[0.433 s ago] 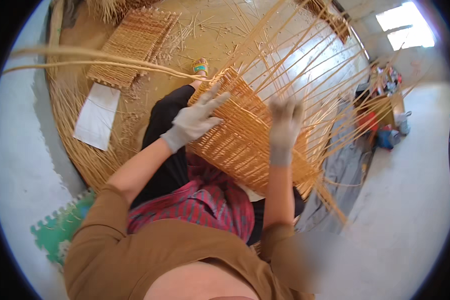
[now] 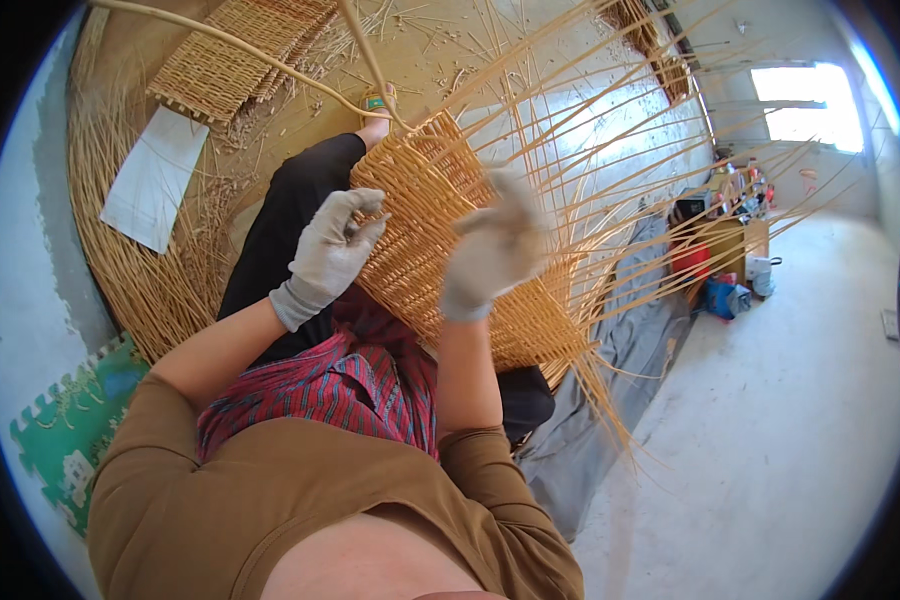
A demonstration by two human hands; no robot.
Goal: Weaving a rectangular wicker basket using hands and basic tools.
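Observation:
A woven wicker basket piece lies across my lap, with many long loose stakes fanning up and right. Two thicker rods rise from its top corner. My gloved left hand is at the basket's left side, its fingers curled; whatever is in them, if anything, cannot be made out. My gloved right hand is over the middle of the weave, smeared by motion, so its fingers and any contents are unclear.
Stacked woven panels, a white sheet and loose willow rods lie left. A green foam mat is beside me. A grey tarp lies right, with piled boxes and bags beyond.
My right hand has moved left and toward me across the weave. My left hand's fingers have curled from spread, and it sits further left in view. The thick rods now angle upward more steeply.

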